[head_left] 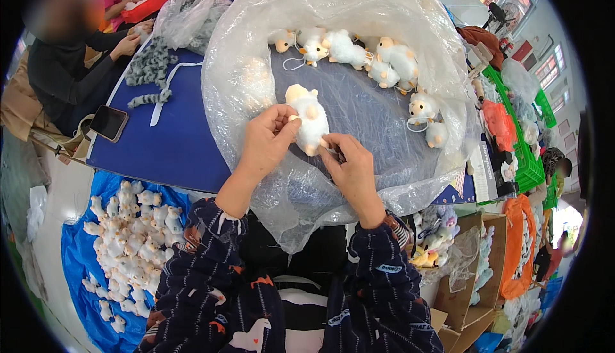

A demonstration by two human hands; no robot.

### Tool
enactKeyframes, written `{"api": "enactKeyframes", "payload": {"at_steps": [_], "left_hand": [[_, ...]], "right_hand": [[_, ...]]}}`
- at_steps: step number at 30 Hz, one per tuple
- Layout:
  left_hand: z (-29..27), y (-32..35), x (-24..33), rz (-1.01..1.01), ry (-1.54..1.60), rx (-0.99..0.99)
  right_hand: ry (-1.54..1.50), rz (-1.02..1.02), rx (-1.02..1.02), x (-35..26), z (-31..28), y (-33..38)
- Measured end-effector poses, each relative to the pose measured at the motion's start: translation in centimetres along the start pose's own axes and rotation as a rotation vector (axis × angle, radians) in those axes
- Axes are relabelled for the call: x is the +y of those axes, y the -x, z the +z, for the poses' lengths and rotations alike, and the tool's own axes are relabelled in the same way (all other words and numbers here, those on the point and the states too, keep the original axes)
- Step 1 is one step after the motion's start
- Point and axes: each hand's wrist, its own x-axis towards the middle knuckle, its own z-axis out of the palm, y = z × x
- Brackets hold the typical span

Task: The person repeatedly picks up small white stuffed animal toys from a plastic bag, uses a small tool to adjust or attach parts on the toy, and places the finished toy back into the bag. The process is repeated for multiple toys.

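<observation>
A small white plush animal point(310, 122) with cream-coloured ears and feet hangs between my two hands over a large clear plastic bag. My left hand point(271, 136) pinches its side, thumb and fingers closed on the plush. At its lower right, my right hand point(349, 164) grips a small foot between thumb and fingertips. Similar finished-looking plush toys point(346, 49) lie in an arc inside the bag's far edge, some with white string loops. The clear plastic bag point(221, 90) is spread open over the blue table, its rim bunched up around them.
A phone point(109, 123) and grey striped plush pieces point(152, 63) lie on the blue table point(182, 119) to the left. Below, a heap of white plush toys point(131, 234) rests on a blue sheet. Two people work at the far left. Cardboard boxes point(466, 276) and green crates point(528, 167) stand right.
</observation>
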Motion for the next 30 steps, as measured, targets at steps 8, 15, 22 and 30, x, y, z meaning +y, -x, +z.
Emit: {"api": "enactKeyframes", "payload": {"at_steps": [8,15,22,30], "left_hand": [[-0.7,0.4,0.9,-0.134,0.230,-0.061],[0.7,0.9,0.2,0.099,-0.018,-0.008],[4.2,2.4,1.0,0.404,-0.304,0.045],[3.4,1.0,0.5,0.499,-0.456,0.076]], "right_hand": [[-0.185,0.167,-0.035,-0.3,0.1,0.2],[-0.143,0.072,0.123,-1.3,-0.4,0.0],[-0.049,-0.006,0.175,-1.8,-0.9,-0.4],[-0.443,0.374,0.111,0.7,-1.8,0.1]]}}
